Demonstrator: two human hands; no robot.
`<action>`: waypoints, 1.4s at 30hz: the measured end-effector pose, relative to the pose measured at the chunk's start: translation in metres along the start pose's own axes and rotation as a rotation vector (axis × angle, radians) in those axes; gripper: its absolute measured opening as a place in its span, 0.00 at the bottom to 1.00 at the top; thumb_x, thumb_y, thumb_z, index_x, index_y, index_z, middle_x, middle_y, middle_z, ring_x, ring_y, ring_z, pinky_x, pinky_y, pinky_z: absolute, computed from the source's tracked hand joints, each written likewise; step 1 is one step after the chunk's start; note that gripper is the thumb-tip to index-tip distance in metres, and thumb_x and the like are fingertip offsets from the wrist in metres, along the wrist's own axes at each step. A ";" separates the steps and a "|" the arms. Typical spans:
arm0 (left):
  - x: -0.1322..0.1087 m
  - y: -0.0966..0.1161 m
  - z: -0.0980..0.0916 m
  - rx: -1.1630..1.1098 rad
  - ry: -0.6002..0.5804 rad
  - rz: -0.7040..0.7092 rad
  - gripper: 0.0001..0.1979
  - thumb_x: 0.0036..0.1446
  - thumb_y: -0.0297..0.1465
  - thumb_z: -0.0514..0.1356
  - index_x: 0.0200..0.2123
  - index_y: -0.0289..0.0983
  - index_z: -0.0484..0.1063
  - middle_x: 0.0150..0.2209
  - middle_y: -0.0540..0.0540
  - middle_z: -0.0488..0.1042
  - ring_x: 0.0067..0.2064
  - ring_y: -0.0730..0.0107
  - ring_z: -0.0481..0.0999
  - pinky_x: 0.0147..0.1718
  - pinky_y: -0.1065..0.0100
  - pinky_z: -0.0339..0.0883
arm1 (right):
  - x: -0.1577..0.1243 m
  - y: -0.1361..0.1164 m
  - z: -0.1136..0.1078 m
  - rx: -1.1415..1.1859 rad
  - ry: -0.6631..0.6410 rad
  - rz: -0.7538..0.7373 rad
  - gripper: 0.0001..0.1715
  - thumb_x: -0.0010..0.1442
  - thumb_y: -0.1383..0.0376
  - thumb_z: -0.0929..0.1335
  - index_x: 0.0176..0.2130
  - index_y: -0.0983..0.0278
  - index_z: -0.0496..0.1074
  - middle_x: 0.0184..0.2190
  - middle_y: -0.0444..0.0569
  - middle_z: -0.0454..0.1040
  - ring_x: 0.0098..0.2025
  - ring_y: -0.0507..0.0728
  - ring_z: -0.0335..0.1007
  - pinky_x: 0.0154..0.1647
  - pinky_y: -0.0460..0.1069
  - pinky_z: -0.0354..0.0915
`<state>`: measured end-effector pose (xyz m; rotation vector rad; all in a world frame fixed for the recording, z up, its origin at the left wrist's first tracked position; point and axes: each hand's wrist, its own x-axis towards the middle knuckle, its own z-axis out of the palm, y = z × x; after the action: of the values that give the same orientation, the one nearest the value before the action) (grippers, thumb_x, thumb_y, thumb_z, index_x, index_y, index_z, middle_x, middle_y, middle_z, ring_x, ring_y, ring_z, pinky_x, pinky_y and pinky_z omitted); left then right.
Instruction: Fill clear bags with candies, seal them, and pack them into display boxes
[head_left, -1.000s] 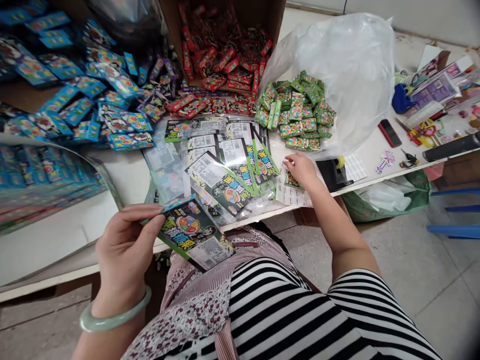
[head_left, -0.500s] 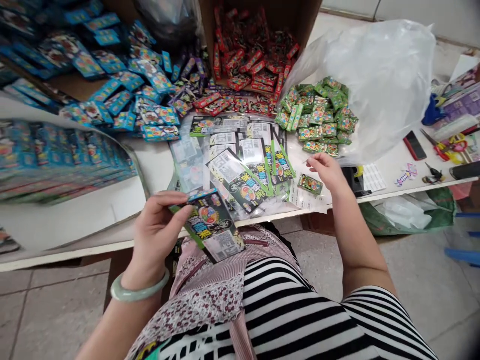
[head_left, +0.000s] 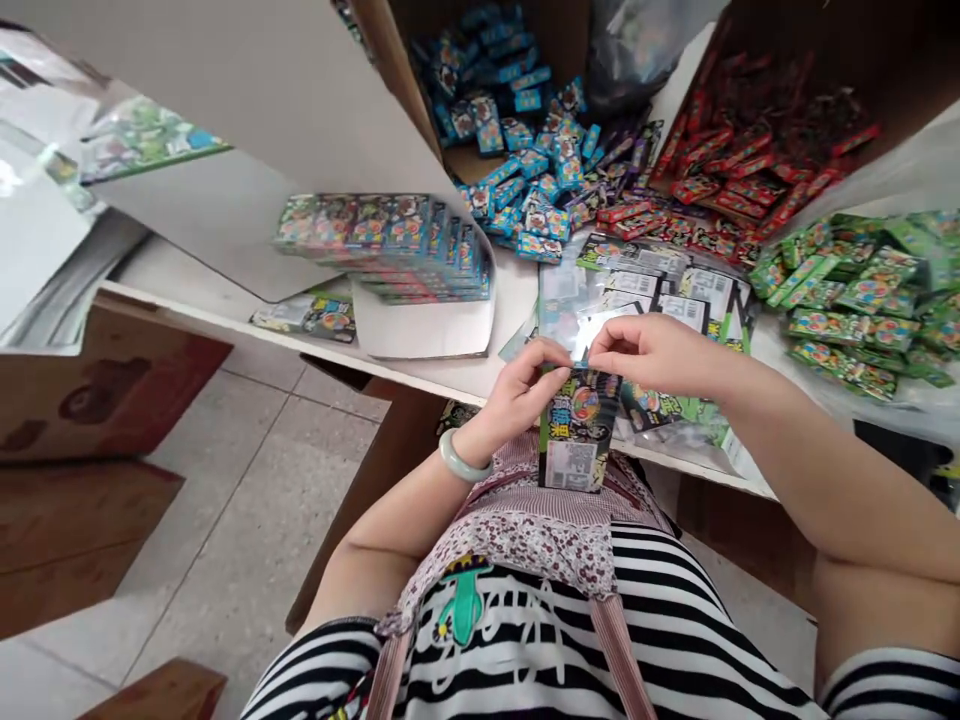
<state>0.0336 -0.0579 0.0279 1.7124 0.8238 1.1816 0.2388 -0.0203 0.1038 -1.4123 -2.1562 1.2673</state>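
Both hands pinch the top edge of one black and green printed packet (head_left: 576, 430), which hangs upright above my lap at the table's edge. My left hand (head_left: 520, 392), with a pale green bangle on its wrist, grips the packet's top left corner. My right hand (head_left: 651, 352) grips the top right. Just behind my hands a heap of the same flat packets (head_left: 645, 290) in clear sleeves lies on the white table (head_left: 480, 372).
Green small boxes (head_left: 855, 300) pile up at right, red ones (head_left: 750, 170) spill from a carton behind, blue ones (head_left: 517, 150) from another carton. A stack of filled packs (head_left: 382, 245) sits on white card at left. Brown cartons (head_left: 97, 390) stand on the tiled floor.
My right hand has left the table beside the green boxes and come over to the packet. The packet now hangs upright between both hands. My view has swung left.
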 end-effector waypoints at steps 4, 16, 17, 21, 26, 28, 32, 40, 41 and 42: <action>0.001 -0.004 0.001 -0.012 0.026 -0.031 0.16 0.66 0.46 0.58 0.37 0.39 0.70 0.36 0.47 0.72 0.39 0.69 0.72 0.41 0.64 0.68 | 0.005 -0.001 0.004 0.037 0.022 0.108 0.08 0.56 0.61 0.72 0.27 0.60 0.75 0.20 0.40 0.69 0.24 0.51 0.62 0.30 0.48 0.59; 0.001 -0.018 0.013 -0.006 0.169 0.010 0.12 0.61 0.39 0.66 0.37 0.39 0.68 0.35 0.49 0.71 0.38 0.71 0.72 0.41 0.67 0.68 | 0.016 0.004 0.015 0.236 0.018 0.256 0.06 0.50 0.62 0.72 0.27 0.60 0.72 0.23 0.42 0.71 0.28 0.53 0.66 0.32 0.49 0.61; -0.002 -0.019 0.013 -0.015 0.177 -0.010 0.12 0.61 0.39 0.66 0.39 0.39 0.68 0.37 0.48 0.72 0.39 0.70 0.73 0.41 0.66 0.68 | 0.017 0.005 0.017 0.352 -0.016 0.309 0.06 0.47 0.62 0.72 0.27 0.60 0.72 0.23 0.42 0.72 0.28 0.53 0.66 0.31 0.48 0.62; -0.029 -0.022 0.015 -0.170 0.003 -0.151 0.21 0.60 0.44 0.65 0.50 0.40 0.67 0.42 0.45 0.75 0.40 0.67 0.77 0.38 0.66 0.73 | 0.018 0.010 0.025 0.662 -0.165 0.528 0.12 0.39 0.61 0.72 0.27 0.60 0.69 0.21 0.41 0.70 0.24 0.53 0.66 0.25 0.48 0.61; -0.055 -0.001 -0.025 -0.044 -0.057 -0.110 0.18 0.65 0.47 0.59 0.48 0.39 0.71 0.37 0.44 0.77 0.38 0.65 0.78 0.38 0.64 0.75 | 0.012 0.028 0.019 0.632 -0.120 0.344 0.15 0.43 0.54 0.76 0.30 0.57 0.75 0.29 0.46 0.75 0.31 0.56 0.71 0.32 0.51 0.68; -0.050 0.022 -0.063 0.222 0.105 0.072 0.14 0.66 0.41 0.59 0.50 0.41 0.70 0.39 0.44 0.78 0.39 0.65 0.78 0.41 0.64 0.75 | 0.012 0.036 0.016 0.586 -0.022 0.267 0.19 0.44 0.49 0.77 0.34 0.55 0.77 0.36 0.49 0.78 0.38 0.59 0.74 0.39 0.53 0.70; -0.010 0.059 -0.148 0.788 0.414 0.289 0.14 0.67 0.32 0.54 0.54 0.42 0.68 0.50 0.41 0.76 0.52 0.59 0.75 0.55 0.56 0.69 | 0.023 0.031 0.024 0.495 0.034 0.208 0.27 0.42 0.41 0.77 0.35 0.54 0.77 0.40 0.53 0.80 0.45 0.64 0.76 0.46 0.58 0.71; 0.069 0.008 -0.201 1.310 0.114 -0.043 0.23 0.61 0.23 0.51 0.58 0.34 0.71 0.57 0.34 0.72 0.60 0.49 0.69 0.62 0.49 0.59 | 0.141 -0.044 0.062 0.527 0.204 0.053 0.30 0.56 0.39 0.68 0.46 0.57 0.72 0.57 0.53 0.76 0.60 0.64 0.70 0.58 0.58 0.69; 0.069 0.002 -0.202 1.285 0.081 -0.049 0.24 0.60 0.24 0.52 0.59 0.33 0.70 0.59 0.33 0.71 0.62 0.48 0.68 0.63 0.48 0.58 | 0.162 -0.050 0.063 0.524 0.205 0.067 0.29 0.58 0.38 0.66 0.45 0.57 0.73 0.55 0.54 0.77 0.59 0.64 0.72 0.55 0.58 0.70; 0.068 -0.001 -0.205 1.243 0.063 -0.045 0.24 0.60 0.25 0.54 0.60 0.33 0.69 0.61 0.33 0.70 0.63 0.48 0.66 0.65 0.48 0.56 | 0.181 -0.054 0.063 0.517 0.197 0.074 0.30 0.60 0.38 0.64 0.44 0.57 0.73 0.53 0.54 0.79 0.57 0.64 0.73 0.52 0.58 0.71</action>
<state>-0.1371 0.0606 0.0859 2.5645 1.8543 0.6609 0.0778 0.0919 0.0677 -1.3306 -1.5135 1.4993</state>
